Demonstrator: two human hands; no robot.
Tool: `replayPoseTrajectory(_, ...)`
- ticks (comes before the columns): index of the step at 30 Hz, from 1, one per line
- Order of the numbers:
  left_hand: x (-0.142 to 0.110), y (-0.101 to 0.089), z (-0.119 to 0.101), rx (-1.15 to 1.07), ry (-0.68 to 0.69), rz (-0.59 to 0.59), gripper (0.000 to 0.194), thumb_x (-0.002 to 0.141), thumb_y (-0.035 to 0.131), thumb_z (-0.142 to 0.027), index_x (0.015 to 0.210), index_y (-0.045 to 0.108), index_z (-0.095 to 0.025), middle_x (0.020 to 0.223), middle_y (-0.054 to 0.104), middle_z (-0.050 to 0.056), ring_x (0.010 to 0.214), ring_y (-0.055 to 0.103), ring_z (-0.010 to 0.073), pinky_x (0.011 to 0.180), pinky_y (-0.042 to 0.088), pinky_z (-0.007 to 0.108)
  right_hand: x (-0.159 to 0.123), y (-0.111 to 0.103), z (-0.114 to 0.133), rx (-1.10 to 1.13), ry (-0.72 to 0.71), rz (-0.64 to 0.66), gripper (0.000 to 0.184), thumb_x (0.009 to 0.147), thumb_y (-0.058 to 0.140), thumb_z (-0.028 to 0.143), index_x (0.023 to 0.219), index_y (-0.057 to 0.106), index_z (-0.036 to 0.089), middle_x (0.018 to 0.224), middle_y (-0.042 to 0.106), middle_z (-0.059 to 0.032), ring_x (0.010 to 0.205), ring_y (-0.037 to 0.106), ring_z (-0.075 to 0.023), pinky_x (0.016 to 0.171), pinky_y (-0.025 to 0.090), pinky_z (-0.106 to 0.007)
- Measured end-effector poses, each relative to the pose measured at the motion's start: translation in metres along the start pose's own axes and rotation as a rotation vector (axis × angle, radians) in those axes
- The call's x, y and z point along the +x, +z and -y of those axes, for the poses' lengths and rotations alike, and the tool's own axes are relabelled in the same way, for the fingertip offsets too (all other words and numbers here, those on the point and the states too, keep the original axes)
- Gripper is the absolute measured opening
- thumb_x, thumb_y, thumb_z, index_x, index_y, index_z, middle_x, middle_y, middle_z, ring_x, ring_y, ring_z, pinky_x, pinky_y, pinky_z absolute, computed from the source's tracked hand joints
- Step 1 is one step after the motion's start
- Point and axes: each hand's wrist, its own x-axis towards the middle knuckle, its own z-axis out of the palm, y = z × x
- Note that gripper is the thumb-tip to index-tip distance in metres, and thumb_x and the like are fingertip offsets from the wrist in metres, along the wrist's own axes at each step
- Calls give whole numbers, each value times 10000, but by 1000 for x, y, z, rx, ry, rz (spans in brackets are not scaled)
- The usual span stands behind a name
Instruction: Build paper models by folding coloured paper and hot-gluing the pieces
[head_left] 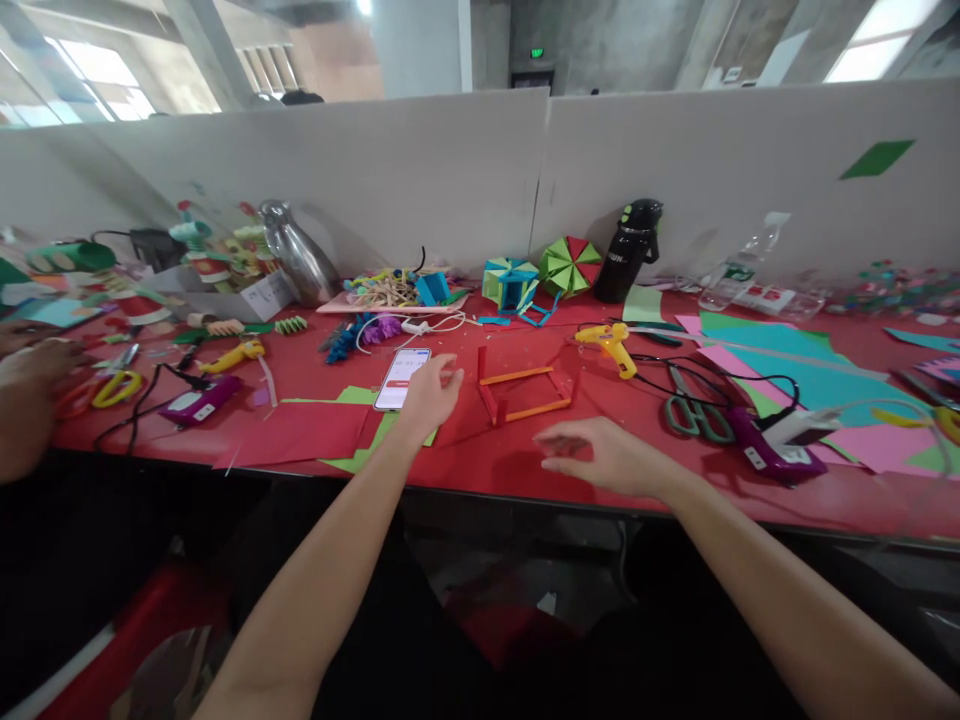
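My left hand (pixel 430 398) hovers by the right edge of a lit phone (pixel 391 382), fingers loosely bent and apart, with nothing in them. On the red table between my hands sits a small frame of orange and red sticks (pixel 529 412), its short red posts standing up at the corners. Just to the right and in front of it is my right hand (pixel 604 456), thumb and fingers apart and empty. A yellow glue gun (pixel 616 350) lies beyond the right hand. Red paper (pixel 296 436) and green sheets lie left of and under my left forearm.
Green-handled scissors (pixel 699 418), a purple power strip (pixel 776 458) and coloured paper (pixel 802 362) lie to the right. At the back are a pile of sticks (pixel 397 290), paper models (pixel 570 267), a black bottle (pixel 630 250) and a steel jug (pixel 296 255). A co-worker's hand (pixel 45 370) is far left.
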Motion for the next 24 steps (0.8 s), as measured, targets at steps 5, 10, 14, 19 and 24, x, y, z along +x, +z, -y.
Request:
replayPoseTrajectory(5, -15, -25, -9, -5, 56, 381, 355, 696, 725, -197, 1048, 685, -229, 927, 749, 14, 798, 720, 193, 715, 569, 278, 1, -31, -37, -246, 223, -349, 338, 807, 669, 558, 776, 662, 222, 713, 691, -43, 645, 632, -217, 636, 491, -356)
replayPoseTrajectory(10, -29, -7, -25, 115, 44, 528, 416, 756, 748, -503, 1078, 659, -255, 862, 737, 16, 747, 700, 211, 613, 506, 279, 24, -20, -70, -164, 217, -466, 372, 748, 713, 513, 966, 650, 219, 821, 713, -55, 669, 639, -219, 680, 526, -382)
replayPoseTrajectory(14, -20, 6, -23, 226, 49, 360, 203, 888, 604, -397, 863, 674, -208, 859, 735, 79, 811, 693, 247, 651, 478, 310, 39, 0, -73, -81, 139, -439, 222, 828, 618, 426, 872, 648, 210, 854, 741, -79, 750, 687, -225, 730, 558, -384)
replayPoseTrajectory(19, -9, -12, -16, 238, 27, 375, 217, 873, 622, -387, 971, 683, -203, 854, 743, 78, 771, 698, 241, 616, 463, 294, 57, -45, -64, -75, 64, -462, 222, 819, 628, 346, 975, 704, 207, 885, 763, -75, 779, 713, -222, 748, 577, -378)
replayPoseTrajectory(24, -3, -24, -18, 282, 57, 480, 255, 913, 576, -417, 995, 702, -211, 892, 742, 56, 768, 679, 216, 632, 441, 281, 143, -148, -61, -33, 335, -685, 185, 718, 762, 227, 891, 731, 171, 807, 743, -48, 725, 687, -184, 711, 554, -307)
